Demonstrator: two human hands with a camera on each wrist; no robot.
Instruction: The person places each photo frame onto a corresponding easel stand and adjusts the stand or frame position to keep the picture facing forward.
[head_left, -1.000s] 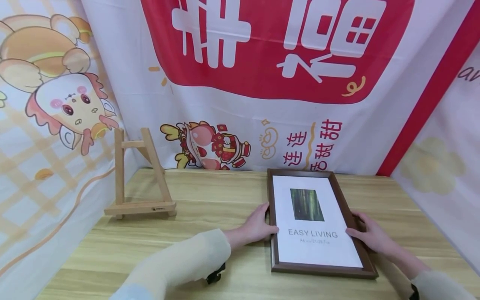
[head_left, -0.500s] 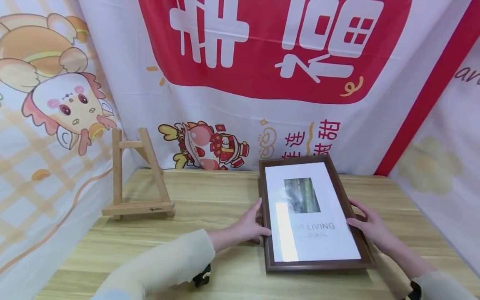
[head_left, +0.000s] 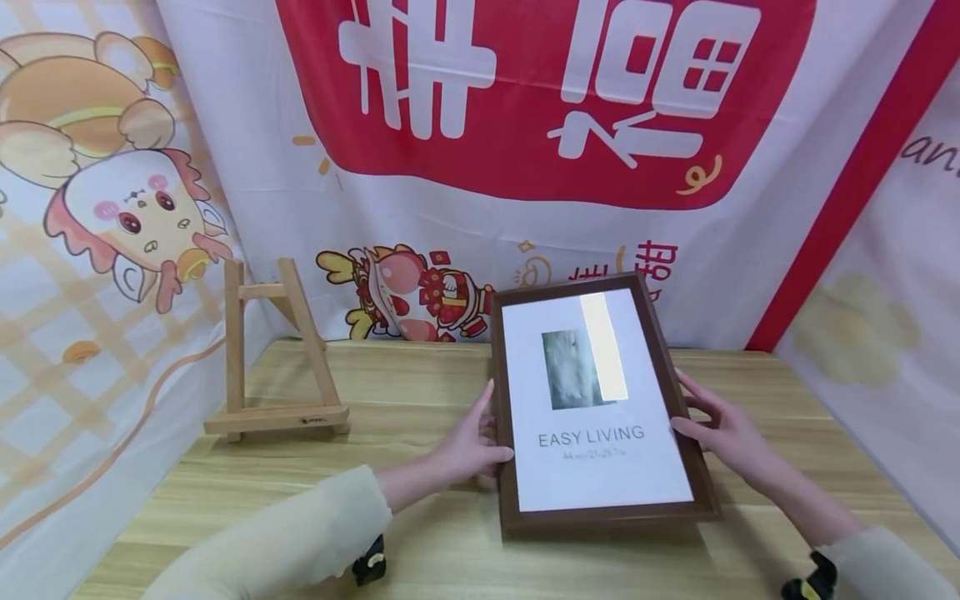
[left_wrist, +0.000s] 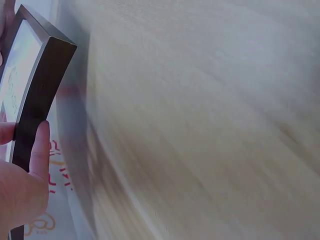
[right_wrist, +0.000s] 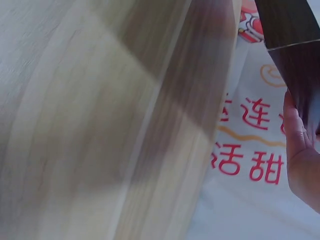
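A brown picture frame point(head_left: 596, 517) with a white "EASY LIVING" insert is held in both hands, its far end tilted up over the table. My left hand point(head_left: 471, 442) grips its left side, thumb on the front edge and fingers behind. On the opposite side my right hand point(head_left: 727, 429) holds the right edge the same way. In the left wrist view the dark side of the picture frame point(left_wrist: 45, 75) sits between thumb and fingers. The right wrist view shows the frame's dark edge point(right_wrist: 295, 55) with the right hand point(right_wrist: 302, 155) against it. Light glares on the glass.
A small wooden easel point(head_left: 281, 417) stands at the left of the wood-grain table point(head_left: 405, 375). Printed cloth point(head_left: 420, 208) hangs behind the table, with more cloth along both sides.
Both hands have raised the picture frame off the table, tilted its far end upward and moved it left. The glare on the glass has shifted. The easel stays where it was.
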